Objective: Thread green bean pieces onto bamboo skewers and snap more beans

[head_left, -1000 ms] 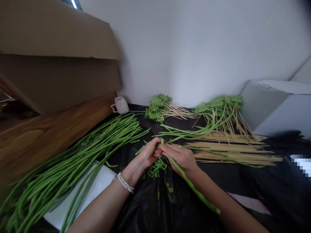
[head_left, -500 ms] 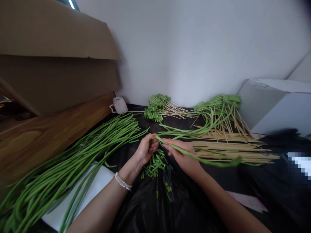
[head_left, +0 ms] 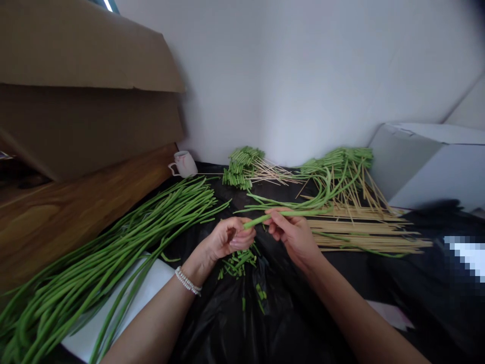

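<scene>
A long green garlic scape (head_left: 258, 221) spans both hands, nearly level. My left hand (head_left: 230, 237) is closed on its left end, fingers curled. My right hand (head_left: 297, 237) pinches it a short way along, and its far part trails off to the right. Under my hands, short cut pieces (head_left: 239, 263) lie on black plastic sheeting (head_left: 227, 323). Beyond them several loose scapes (head_left: 295, 206) curve to the right. A big bundle of uncut scapes (head_left: 113, 253) spreads out on my left, partly over a white sheet (head_left: 140, 288).
Skewers threaded with cut pieces are stacked at the back, in one pile (head_left: 244, 164) and another (head_left: 341, 159). Bare wooden skewers (head_left: 371, 235) lie at right. A mug (head_left: 187, 164), a cardboard box (head_left: 94, 121) and a white box (head_left: 424, 162) stand along the edges.
The scape has swung from slanting down rightward to nearly level. My left hand has dropped slightly, and my right hand has shifted a little, its fingers now pinching the scape from above.
</scene>
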### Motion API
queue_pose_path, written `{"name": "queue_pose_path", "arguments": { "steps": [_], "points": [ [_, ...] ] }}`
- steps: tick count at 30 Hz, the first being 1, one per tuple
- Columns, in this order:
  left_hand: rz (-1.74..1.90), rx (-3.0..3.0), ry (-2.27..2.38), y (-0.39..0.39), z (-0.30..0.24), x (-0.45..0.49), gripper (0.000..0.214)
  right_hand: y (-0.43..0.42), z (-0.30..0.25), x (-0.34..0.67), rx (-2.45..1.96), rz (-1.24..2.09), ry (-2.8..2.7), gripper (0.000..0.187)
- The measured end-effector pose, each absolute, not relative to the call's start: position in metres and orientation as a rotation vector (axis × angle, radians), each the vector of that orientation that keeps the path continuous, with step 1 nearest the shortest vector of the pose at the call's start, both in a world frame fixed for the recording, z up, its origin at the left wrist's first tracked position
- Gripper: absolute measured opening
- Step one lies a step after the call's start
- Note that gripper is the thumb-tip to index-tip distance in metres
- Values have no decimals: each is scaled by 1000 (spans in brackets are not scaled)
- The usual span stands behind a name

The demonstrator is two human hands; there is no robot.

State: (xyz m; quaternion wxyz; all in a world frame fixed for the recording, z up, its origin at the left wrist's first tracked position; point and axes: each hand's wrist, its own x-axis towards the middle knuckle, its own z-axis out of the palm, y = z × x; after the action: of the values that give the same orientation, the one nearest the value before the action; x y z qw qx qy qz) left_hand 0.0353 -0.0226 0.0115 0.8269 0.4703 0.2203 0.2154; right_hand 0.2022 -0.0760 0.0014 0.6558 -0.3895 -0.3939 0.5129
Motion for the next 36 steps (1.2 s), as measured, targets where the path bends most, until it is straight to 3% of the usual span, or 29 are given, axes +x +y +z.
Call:
{"name": "queue_pose_path", "arguments": {
  "steps": [3,7,11,19,29,36],
  "points": [
    [411,1274,594,-22,11,35,18,-75,-1,203,-888,1145,-892,28],
    [815,1648,1015,-10,5,34,20,-71,-5,210,-1008,989,-944,28],
    [1098,1358,1082,1,1,30,20,-71,-3,215,-1014,889,-973,27],
    [671,1446,777,-20,3,43,45,-76,-9,203,-1019,1178,-1218,26],
    [457,1687,693,-22,6,37,35,-75,-10,210,-964,1262,-1232,27],
    [622,1866,732,-25,4,44,27,-71,-9,210,-1097,1104,-1187,29]
  ]
}}
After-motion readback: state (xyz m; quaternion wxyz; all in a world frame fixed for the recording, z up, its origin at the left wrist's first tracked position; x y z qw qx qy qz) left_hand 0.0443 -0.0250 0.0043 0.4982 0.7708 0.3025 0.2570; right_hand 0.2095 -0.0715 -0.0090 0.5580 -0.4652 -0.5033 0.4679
